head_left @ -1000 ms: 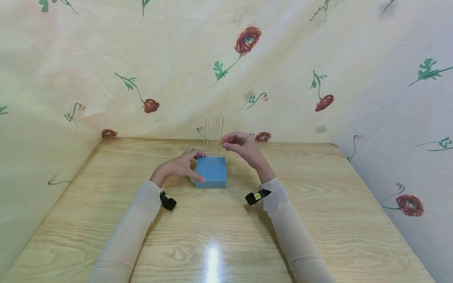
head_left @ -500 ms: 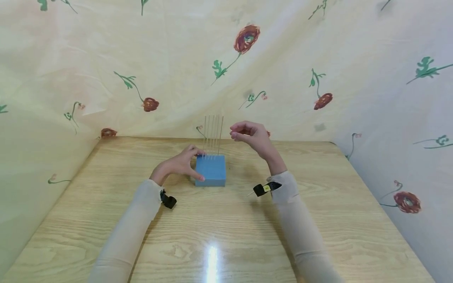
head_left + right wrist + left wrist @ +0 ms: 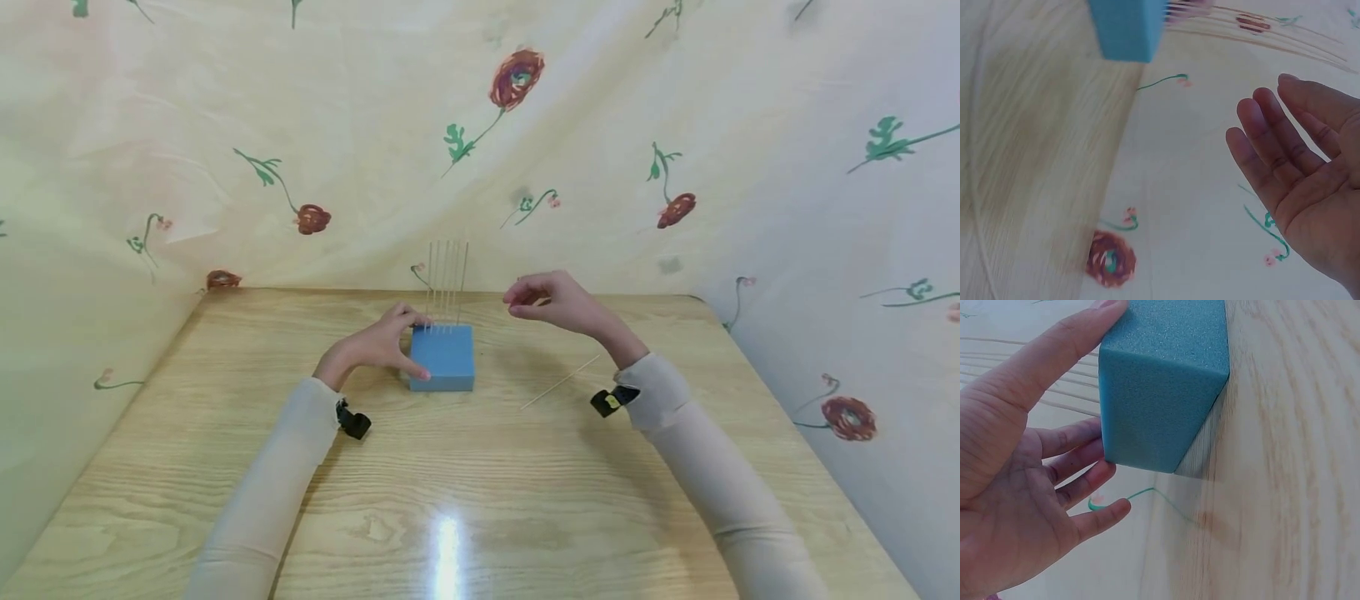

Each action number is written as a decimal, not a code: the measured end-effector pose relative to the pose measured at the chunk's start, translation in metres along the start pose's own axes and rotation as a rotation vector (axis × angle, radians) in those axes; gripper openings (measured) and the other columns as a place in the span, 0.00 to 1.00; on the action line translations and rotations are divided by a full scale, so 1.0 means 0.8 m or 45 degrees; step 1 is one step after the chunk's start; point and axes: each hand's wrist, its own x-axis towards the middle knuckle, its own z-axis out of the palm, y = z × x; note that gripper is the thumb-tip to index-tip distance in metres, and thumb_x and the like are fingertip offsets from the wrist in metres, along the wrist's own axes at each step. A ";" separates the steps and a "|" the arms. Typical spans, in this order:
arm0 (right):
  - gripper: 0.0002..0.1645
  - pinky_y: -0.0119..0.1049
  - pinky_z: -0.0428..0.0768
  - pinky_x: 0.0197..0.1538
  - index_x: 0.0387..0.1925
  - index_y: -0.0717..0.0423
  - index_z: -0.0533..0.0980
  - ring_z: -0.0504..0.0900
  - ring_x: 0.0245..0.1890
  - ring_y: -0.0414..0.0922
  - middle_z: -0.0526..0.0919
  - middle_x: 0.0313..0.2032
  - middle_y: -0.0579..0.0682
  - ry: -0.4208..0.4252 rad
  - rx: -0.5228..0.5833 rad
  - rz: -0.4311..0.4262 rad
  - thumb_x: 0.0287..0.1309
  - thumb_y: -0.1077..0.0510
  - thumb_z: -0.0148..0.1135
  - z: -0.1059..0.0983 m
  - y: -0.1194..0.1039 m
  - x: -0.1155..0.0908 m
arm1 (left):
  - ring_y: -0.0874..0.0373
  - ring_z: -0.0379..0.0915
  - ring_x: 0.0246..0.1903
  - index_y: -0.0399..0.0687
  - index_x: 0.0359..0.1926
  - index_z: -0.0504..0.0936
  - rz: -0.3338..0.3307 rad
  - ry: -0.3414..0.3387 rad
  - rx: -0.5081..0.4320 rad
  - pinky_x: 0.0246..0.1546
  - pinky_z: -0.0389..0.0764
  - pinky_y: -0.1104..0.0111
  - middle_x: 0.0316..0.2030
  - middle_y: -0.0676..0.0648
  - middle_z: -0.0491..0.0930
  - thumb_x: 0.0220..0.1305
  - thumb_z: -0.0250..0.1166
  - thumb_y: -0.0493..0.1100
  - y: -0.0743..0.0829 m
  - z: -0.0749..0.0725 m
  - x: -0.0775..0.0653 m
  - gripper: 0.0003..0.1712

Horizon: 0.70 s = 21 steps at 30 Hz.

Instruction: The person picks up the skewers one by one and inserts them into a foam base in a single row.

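Observation:
A blue foam block (image 3: 442, 358) sits on the wooden table. Several thin wooden sticks (image 3: 448, 279) stand upright in a row along its far edge. My left hand (image 3: 378, 343) holds the block from its left side, thumb near the front and fingers at the back corner; the left wrist view shows the thumb and fingertips against the foam (image 3: 1160, 406). My right hand (image 3: 562, 302) hovers to the right of the sticks, fingers loosely bent and nothing between them. In the right wrist view the right palm (image 3: 1316, 194) is bare.
One loose thin stick (image 3: 558, 383) lies slantwise on the wooden table (image 3: 450, 467), between the block and my right wrist. A floral cloth (image 3: 375, 125) hangs behind the table and along both sides.
My right hand has moved away from the rightmost upright stick, off to the right, uncovering the loose stick on the table. The left hand stays at the block.

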 end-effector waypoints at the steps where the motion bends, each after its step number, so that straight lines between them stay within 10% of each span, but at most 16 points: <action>1: 0.10 0.42 0.85 0.49 0.47 0.60 0.84 0.86 0.43 0.51 0.87 0.44 0.58 -0.021 -0.028 -0.004 0.66 0.62 0.66 -0.002 0.001 -0.004 | 0.43 0.59 0.62 0.41 0.74 0.65 -0.002 0.002 0.000 0.66 0.66 0.46 0.61 0.39 0.60 0.52 0.82 0.51 0.000 0.000 -0.001 0.54; 21: 0.12 0.36 0.84 0.42 0.46 0.64 0.84 0.84 0.40 0.44 0.87 0.40 0.58 -0.307 -0.207 0.104 0.60 0.68 0.68 -0.009 0.068 -0.073 | 0.43 0.60 0.62 0.39 0.74 0.65 0.023 -0.001 0.004 0.65 0.66 0.46 0.58 0.40 0.62 0.51 0.82 0.51 -0.001 -0.001 0.001 0.54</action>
